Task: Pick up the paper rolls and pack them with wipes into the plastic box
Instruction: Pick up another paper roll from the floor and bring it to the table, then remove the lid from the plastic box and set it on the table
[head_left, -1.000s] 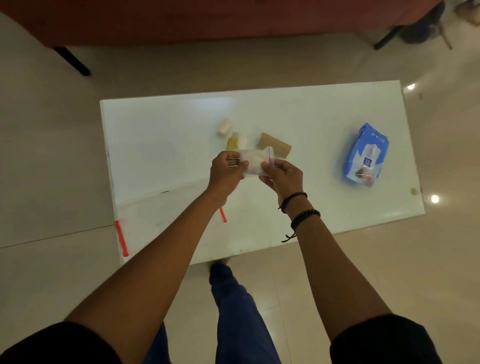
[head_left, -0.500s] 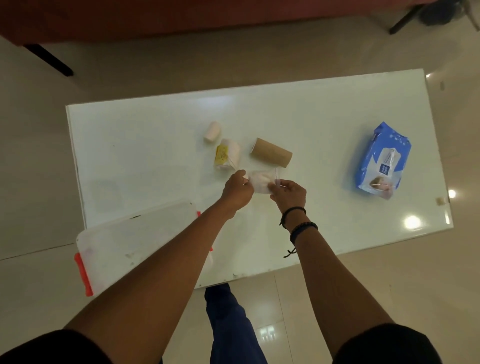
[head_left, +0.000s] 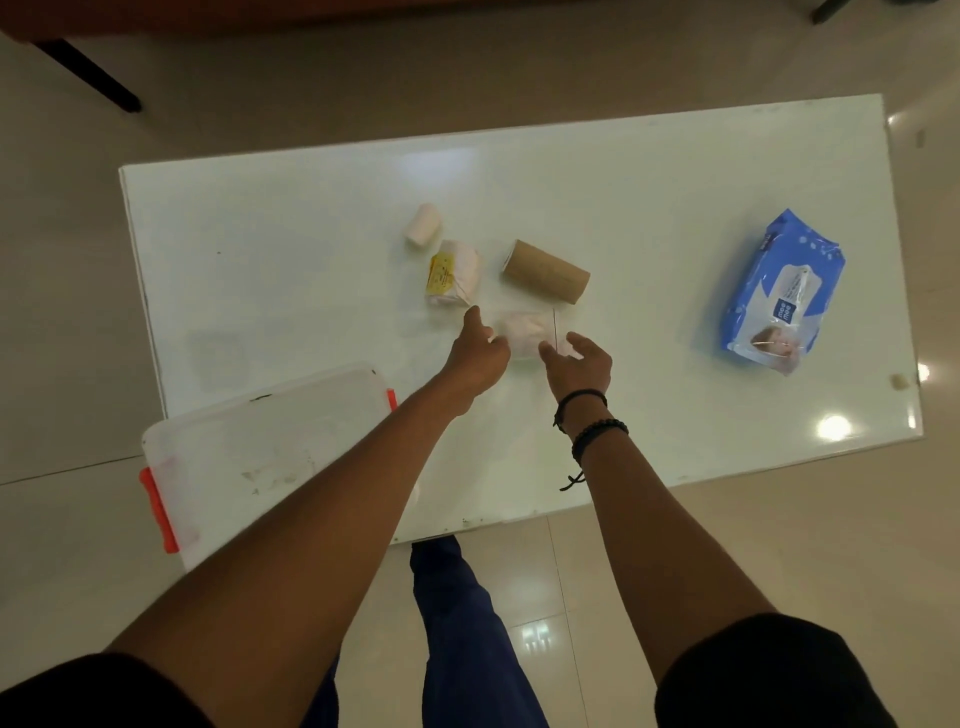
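Both hands are stretched out over the middle of a white glossy table (head_left: 649, 218), one on each side of a small wrapped white paper roll (head_left: 524, 332). The left hand (head_left: 480, 358) is loosely curled, its fingers pointing forward, and its fingertips are seen touching the left end of that roll. The right hand (head_left: 576, 361) is half open, thumb and fingers spread, and is seen against the roll's right end; whether the roll is gripped or only touched cannot be told. Two dark bracelets (head_left: 597, 428) are worn on the right wrist.

Just beyond the hands a bare brown cardboard tube (head_left: 545, 271) is lying on its side. To its left a wrapped roll with a yellow label (head_left: 453, 274) is seen, and beyond that a smaller plain white roll (head_left: 424, 223). A blue pack of wipes (head_left: 779, 291) is lying well apart at the right end of the table. The clear plastic box (head_left: 244, 457), fitted with orange-red latches, is placed at the near left corner, overhanging the edge.

The table is standing on a pale glossy tiled floor (head_left: 779, 561), on which ceiling lights are reflected.
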